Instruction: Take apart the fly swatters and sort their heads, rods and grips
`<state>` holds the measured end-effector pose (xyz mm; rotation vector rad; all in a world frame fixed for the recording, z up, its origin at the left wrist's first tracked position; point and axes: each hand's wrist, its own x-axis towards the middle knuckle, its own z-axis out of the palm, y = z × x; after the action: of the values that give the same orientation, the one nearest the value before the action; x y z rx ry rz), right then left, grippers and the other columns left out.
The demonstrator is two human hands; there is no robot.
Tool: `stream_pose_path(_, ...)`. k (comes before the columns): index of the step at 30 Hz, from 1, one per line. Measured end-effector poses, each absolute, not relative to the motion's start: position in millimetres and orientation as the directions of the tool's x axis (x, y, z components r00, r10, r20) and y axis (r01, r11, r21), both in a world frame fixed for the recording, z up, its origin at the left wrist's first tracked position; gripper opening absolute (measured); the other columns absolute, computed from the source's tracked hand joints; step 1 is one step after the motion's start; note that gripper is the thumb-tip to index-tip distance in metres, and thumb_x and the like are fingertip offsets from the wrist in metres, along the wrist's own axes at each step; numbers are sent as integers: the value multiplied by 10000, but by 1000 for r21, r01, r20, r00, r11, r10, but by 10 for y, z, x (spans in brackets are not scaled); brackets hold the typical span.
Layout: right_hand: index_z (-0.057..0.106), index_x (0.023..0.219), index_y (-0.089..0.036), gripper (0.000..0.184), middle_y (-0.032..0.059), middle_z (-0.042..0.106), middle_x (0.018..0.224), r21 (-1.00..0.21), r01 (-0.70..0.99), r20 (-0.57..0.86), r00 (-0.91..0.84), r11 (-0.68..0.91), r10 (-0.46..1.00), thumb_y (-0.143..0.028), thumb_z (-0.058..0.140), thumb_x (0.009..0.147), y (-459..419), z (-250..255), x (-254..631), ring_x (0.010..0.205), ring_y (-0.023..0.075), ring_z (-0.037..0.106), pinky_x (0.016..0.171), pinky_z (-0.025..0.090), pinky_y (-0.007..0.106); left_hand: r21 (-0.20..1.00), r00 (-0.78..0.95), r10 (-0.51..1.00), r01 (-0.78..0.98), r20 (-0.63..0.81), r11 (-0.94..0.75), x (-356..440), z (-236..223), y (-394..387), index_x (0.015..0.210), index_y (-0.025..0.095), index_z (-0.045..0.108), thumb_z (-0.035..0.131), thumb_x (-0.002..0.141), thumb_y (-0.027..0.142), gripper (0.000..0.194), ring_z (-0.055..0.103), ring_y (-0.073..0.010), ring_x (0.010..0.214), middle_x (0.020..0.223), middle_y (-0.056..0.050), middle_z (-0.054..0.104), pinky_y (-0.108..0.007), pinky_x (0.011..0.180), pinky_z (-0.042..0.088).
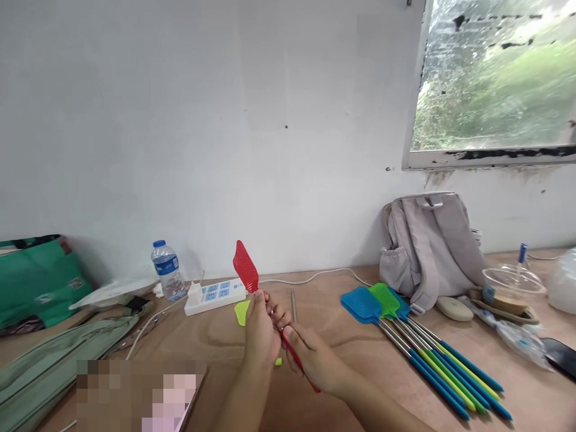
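A red fly swatter [245, 267] is raised over the table, its perforated head tilted up and to the left. My left hand [261, 330] is closed around it just below the head. My right hand [312, 357] grips the red handle, whose end sticks out below the fingers. Behind my left hand lies a yellow-green swatter head [242, 312], with a small yellow-green piece [278, 362] showing beside the wrist. A thin metal rod [294, 306] rests on the table beyond my hands. Several blue and green fly swatters [441, 366] lie fanned out to the right.
A white power strip [216, 295] and a water bottle [166, 270] stand by the wall. At left are a green bag [40, 285] and grey-green cloth item [81, 354]. A grey backpack [427, 246], plastic cup [513, 285] and beige rounded object [454, 308] are at right.
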<state>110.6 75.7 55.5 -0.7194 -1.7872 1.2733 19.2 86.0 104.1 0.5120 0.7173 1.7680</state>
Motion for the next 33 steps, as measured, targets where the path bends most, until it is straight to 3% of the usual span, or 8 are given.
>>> stream_pose_path(4,420,684,-199,465,-104,381,342,-962,-270,210,-666,31,716,-649,395,802,848,536,1065,297,65,275,356,253,189,673,-302,953,-709,-18,-212,143,1107,828,627,183,384,622,741,398,341,241,-21,331,451,110,303,-151,324,234)
stream_pose_path(8,420,714,-205,406,-134,367,301,-830,-444,184,-789,-338,586,-597,498,784,871,445,1067,239,51,170,305,216,169,680,-323,946,-698,-17,-226,165,1120,799,634,187,372,574,787,374,315,224,-22,326,454,109,300,-150,324,218)
stream_pose_path(13,378,727,-216,336,-155,376,304,-625,-449,219,-886,-639,409,-485,569,793,812,377,1096,242,53,85,280,135,151,677,-304,953,-701,-1,-223,228,1137,763,657,193,379,586,780,376,302,208,-20,326,465,110,296,-143,323,204)
stream_pose_path(17,340,721,-229,341,-178,330,285,-523,-435,256,-900,-733,352,-450,592,781,755,355,1120,256,63,34,272,105,145,661,-308,951,-710,20,-244,165,1193,763,649,189,385,583,787,361,297,202,-19,321,456,109,284,-136,320,192)
stream_pose_path(20,392,735,-217,369,-157,360,293,-673,-372,155,-916,-639,370,-550,546,774,707,304,1165,237,53,119,288,196,153,665,-375,920,-658,116,-353,-49,1304,769,622,183,378,536,824,306,285,203,-24,315,446,103,271,-138,320,193)
stream_pose_path(23,460,730,-180,440,-103,438,333,-834,-371,71,-806,-408,588,-615,512,762,692,155,1232,255,46,271,330,268,171,652,-490,839,-561,236,-511,-377,1451,733,603,179,374,456,865,237,281,208,-32,310,443,94,269,-144,317,203)
stream_pose_path(27,462,744,-182,429,-47,561,538,-867,-405,-1,-580,-290,815,-586,601,706,737,-116,1291,372,63,458,366,319,172,638,-514,804,-519,298,-569,-766,1576,634,605,171,395,349,908,196,307,220,-38,315,439,85,283,-144,317,229)
stream_pose_path(33,475,782,-189,296,-19,596,681,-967,-254,169,-526,36,834,-401,670,714,729,-267,1194,633,128,597,635,469,281,689,-425,873,-559,239,-461,-875,1582,599,645,162,450,280,927,173,329,230,-33,303,429,80,304,-135,313,218)
